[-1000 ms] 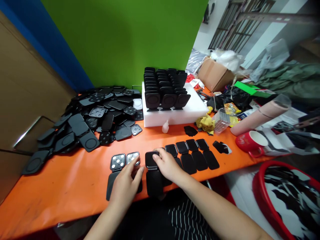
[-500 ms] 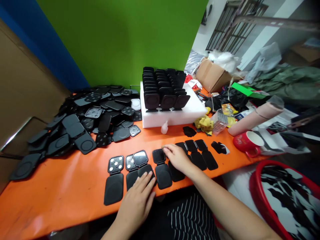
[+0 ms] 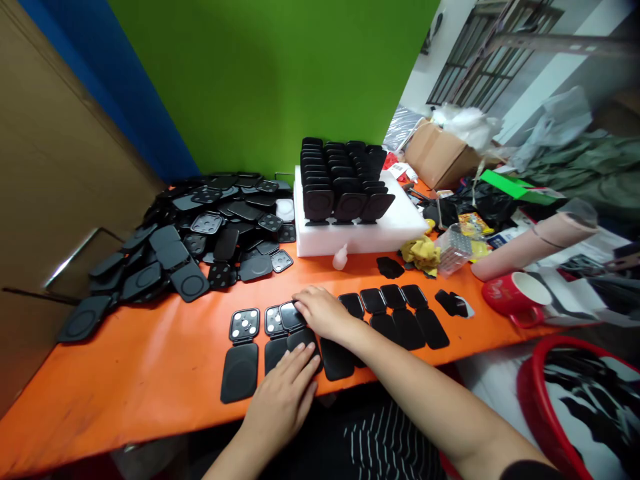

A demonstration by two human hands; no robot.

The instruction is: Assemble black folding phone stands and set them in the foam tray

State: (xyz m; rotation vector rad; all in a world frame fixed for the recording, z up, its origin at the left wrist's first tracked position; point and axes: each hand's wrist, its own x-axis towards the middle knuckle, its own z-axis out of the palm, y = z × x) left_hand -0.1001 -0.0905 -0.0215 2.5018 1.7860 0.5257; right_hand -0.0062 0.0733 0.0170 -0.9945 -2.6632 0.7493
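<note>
Along the desk's (image 3: 125,387) front edge I've both hands flat, fingers spread, my left hand (image 3: 285,393) and right hand (image 3: 323,312) pressing the third open case (image 3: 295,330) of seven, the pile (image 3: 200,233) at the far left corner untouched

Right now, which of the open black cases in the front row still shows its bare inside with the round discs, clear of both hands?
The leftmost case: its upper half shows pale discs, and neither hand touches it.

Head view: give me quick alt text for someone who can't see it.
Two bare hands work on a row of black hinged cases laid open along the near edge of an orange table: the left hand lies flat on one case, the right hand presses its top half. Behind lie a heap of black cases, a white foam block and a red mug.
</note>
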